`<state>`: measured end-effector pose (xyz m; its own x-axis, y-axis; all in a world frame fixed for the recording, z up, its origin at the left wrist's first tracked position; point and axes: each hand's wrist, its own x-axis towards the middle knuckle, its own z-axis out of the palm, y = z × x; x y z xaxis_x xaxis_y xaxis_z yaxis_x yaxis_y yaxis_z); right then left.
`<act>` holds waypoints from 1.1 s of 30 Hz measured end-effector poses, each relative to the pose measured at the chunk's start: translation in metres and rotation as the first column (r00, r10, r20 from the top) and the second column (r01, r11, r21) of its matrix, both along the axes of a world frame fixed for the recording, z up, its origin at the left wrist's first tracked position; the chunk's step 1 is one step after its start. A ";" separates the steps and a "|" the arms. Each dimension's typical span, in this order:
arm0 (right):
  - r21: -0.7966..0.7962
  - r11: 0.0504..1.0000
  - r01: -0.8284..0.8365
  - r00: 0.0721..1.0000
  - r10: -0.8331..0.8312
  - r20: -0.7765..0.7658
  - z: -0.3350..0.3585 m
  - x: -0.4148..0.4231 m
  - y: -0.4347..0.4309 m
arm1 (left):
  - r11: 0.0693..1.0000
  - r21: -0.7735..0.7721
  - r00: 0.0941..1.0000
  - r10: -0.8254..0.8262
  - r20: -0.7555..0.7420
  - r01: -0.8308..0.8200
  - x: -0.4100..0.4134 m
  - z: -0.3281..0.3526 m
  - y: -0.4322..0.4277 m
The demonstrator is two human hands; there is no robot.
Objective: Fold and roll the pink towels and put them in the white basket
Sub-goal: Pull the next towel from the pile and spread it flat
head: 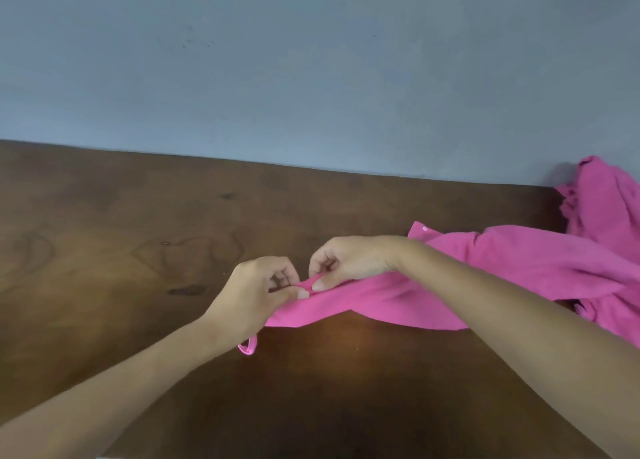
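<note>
A pink towel [374, 303] stretches from the middle of the brown table toward the right, lifted at its near end. My left hand [256, 292] pinches that end between thumb and fingers. Right beside it, my right hand [346, 261] pinches the same edge, thumb on top. A small pink loop [249, 348] hangs below my left wrist. More crumpled pink towel [602, 202] is heaped at the right edge against the wall. No white basket is in view.
The wooden table [121, 251] runs left to right and meets a grey-blue wall [311, 78] at the back. Its left half is bare wood with dark grain marks.
</note>
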<state>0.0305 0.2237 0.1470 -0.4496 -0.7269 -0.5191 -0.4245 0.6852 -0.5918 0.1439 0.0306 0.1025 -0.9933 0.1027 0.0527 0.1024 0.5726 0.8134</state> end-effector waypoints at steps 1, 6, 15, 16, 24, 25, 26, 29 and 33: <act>-0.010 1.000 0.004 0.999 -0.004 -0.044 0.004 0.000 -0.008 | 1.000 0.019 1.000 -0.014 -0.004 0.014 -0.002 0.004 -0.008; -0.057 0.998 0.041 0.955 -0.055 -0.290 0.027 0.001 -0.047 | 0.996 -0.028 0.996 -0.083 -0.034 0.082 -0.021 0.023 -0.052; -0.354 0.909 0.220 0.868 -0.349 -0.354 0.046 0.007 -0.114 | 0.996 0.065 0.978 0.065 -0.200 -0.054 -0.046 0.054 -0.119; -0.389 0.886 0.253 0.871 -0.383 -0.306 0.054 0.001 -0.119 | 0.998 0.056 0.976 0.038 -0.214 -0.027 -0.051 0.065 -0.130; -0.523 0.807 0.276 0.781 -0.505 -0.367 0.109 -0.018 -0.182 | 0.951 -0.240 0.918 -0.261 -0.298 0.193 -0.096 0.159 -0.217; -0.541 0.793 0.281 0.791 -0.510 -0.337 0.114 -0.019 -0.190 | 0.942 -0.265 0.907 -0.286 -0.310 0.207 -0.100 0.168 -0.226; -0.552 0.785 0.281 0.804 -0.506 -0.311 0.120 -0.019 -0.196 | 0.935 -0.279 0.898 -0.305 -0.316 0.219 -0.103 0.177 -0.234; -0.574 0.774 0.269 0.846 -0.475 -0.244 0.138 -0.018 -0.212 | 0.921 -0.303 0.886 -0.339 -0.318 0.244 -0.112 0.194 -0.259; -0.549 0.781 0.298 0.871 -0.458 -0.178 0.144 -0.019 -0.219 | 0.933 -0.283 0.896 -0.310 -0.318 0.223 -0.117 0.194 -0.294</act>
